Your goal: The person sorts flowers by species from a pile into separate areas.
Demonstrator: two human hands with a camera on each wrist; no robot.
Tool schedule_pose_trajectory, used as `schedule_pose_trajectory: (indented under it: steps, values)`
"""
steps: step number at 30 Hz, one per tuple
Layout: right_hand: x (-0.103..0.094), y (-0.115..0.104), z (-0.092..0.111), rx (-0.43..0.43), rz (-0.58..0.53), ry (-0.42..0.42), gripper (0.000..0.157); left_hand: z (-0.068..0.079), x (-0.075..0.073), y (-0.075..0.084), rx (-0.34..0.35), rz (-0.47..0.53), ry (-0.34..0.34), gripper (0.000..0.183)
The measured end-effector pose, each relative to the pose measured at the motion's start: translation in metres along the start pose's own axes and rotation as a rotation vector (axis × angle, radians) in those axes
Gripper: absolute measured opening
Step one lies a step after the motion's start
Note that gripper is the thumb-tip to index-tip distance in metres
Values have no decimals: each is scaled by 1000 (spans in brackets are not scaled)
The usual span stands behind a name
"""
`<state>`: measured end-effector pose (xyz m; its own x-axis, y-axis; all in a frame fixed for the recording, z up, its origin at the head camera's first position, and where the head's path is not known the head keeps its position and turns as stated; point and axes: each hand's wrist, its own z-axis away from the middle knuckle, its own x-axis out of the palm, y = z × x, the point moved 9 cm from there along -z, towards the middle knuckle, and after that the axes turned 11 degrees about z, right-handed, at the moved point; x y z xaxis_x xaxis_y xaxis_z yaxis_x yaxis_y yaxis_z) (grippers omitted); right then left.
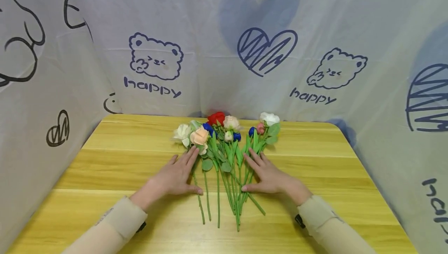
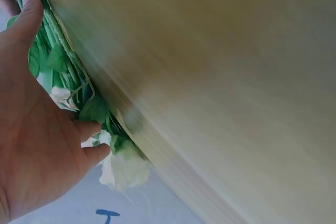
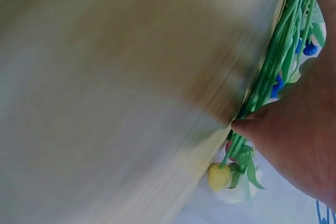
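Artificial flowers lie loosely together on the table, blooms toward the back and green stems (image 1: 218,199) toward the front. Among the blooms are a red rose (image 1: 216,118), a peach rose (image 1: 199,136), a cream flower (image 1: 183,134), a white rose (image 1: 270,119) and small blue flowers (image 1: 237,136). My left hand (image 1: 176,174), fingers extended, lies along the left side of the bunch, its fingertips by the peach rose. On the right side, my right hand (image 1: 271,175) has its fingers spread over the leaves and its thumb at the stems. A yellow bud (image 3: 218,176) shows in the right wrist view.
The wooden table (image 1: 115,160) has its back edge against a pale cloth (image 1: 210,71) printed with hearts, bears and lettering. Similar cloth hangs on the left and right sides. One stem (image 1: 257,204) slants out toward the front right of the bunch.
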<state>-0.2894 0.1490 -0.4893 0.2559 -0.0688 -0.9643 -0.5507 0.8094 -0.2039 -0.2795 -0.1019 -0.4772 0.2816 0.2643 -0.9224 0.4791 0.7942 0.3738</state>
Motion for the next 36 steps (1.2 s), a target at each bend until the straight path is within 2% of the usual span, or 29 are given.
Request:
schedule_pose_trajectory:
  steps: [10, 15, 27, 36]
  values:
    - [8, -29, -16, -59, 48, -37, 103, -3, 2, 13, 39, -48, 16, 123]
    - [11, -43, -25, -86, 58, -57, 101, -2, 2, 13, 52, -74, 22, 119]
    - [14, -82, -50, -140, 111, -79, 102, 12, 2, -8, 54, -88, 13, 112]
    - [16, -109, -70, -181, 134, -67, 102, 28, -9, -24, 56, -102, 43, 114]
